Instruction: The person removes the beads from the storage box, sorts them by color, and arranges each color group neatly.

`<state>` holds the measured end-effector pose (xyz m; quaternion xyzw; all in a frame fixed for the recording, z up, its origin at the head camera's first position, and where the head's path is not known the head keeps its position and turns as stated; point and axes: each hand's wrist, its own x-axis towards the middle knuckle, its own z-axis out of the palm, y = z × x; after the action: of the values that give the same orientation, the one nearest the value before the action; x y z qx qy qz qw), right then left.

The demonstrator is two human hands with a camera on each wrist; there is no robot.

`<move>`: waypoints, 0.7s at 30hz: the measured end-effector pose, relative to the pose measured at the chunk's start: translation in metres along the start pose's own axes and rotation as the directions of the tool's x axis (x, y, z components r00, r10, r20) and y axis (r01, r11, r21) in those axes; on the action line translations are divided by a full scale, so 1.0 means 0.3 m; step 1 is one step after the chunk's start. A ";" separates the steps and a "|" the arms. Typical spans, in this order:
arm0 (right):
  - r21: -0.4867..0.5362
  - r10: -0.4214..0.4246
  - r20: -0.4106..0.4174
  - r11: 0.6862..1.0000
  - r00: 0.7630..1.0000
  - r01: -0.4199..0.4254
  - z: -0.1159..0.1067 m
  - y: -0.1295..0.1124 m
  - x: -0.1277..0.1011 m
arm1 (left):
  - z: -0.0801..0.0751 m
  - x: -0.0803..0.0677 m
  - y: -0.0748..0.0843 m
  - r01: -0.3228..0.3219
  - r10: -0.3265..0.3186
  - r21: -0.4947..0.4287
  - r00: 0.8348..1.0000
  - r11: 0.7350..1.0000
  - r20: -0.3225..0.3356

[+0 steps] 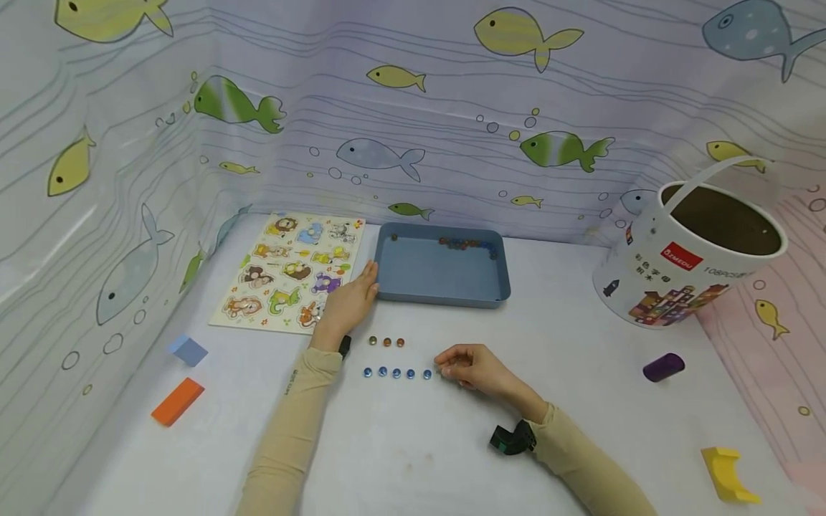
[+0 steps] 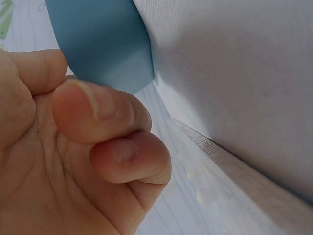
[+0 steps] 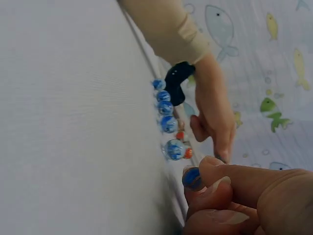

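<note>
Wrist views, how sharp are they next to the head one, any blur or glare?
Head view: even soft light, no glare, marbles small but crisp, slight wide-angle bend at the edges. Left wrist view: the left hand fills the frame, fairly sharp, tray soft. Right wrist view: the marble pinched by the right hand is blurry; the table is washed out.

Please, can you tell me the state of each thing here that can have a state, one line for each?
Left hand: open, fingers resting against the tray's left edge.
Right hand: pinching a blue marble at the row's end.
Blue tray: upright, marbles along its far wall.
Blue marble row: five in line, on the table.
White bucket: tilted, lid off.
Animal puzzle: lying flat.
</note>
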<state>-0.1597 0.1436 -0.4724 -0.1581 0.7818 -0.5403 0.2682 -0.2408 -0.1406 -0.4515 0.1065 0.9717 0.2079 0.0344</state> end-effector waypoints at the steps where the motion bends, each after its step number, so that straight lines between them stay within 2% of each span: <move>1: -0.003 -0.008 0.002 1.000 1.000 0.008 0.007 0.006 -0.004 | 0.000 0.000 0.000 0.002 -0.002 0.000 1.000 1.000 0.002; 6: -0.058 -0.058 -0.025 0.997 0.998 0.057 0.028 0.020 -0.008 | -0.002 0.001 0.000 0.008 -0.008 -0.002 1.000 1.000 0.009; 10: -0.102 -0.064 -0.023 0.993 0.998 0.061 0.029 0.017 -0.003 | -0.003 0.002 0.001 0.013 -0.013 -0.005 1.000 1.000 0.005; 13: -0.050 -0.042 -0.021 0.998 0.999 0.041 0.012 0.005 -0.001 | -0.004 0.004 0.001 0.017 -0.017 -0.014 1.000 1.000 0.002; 17: 0.033 -0.027 -0.057 0.999 0.998 0.029 -0.028 -0.024 0.001 | -0.001 0.004 0.000 0.015 -0.015 -0.017 1.000 1.000 0.011; 21: 0.026 -0.040 -0.110 0.999 0.993 0.043 -0.071 -0.064 0.010 | 0.004 0.003 -0.001 0.016 -0.016 -0.015 1.000 1.000 0.013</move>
<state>-0.1756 0.1511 -0.4494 -0.1405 0.7843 -0.5644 0.2158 -0.2416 -0.1401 -0.4526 0.0997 0.9708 0.2141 0.0429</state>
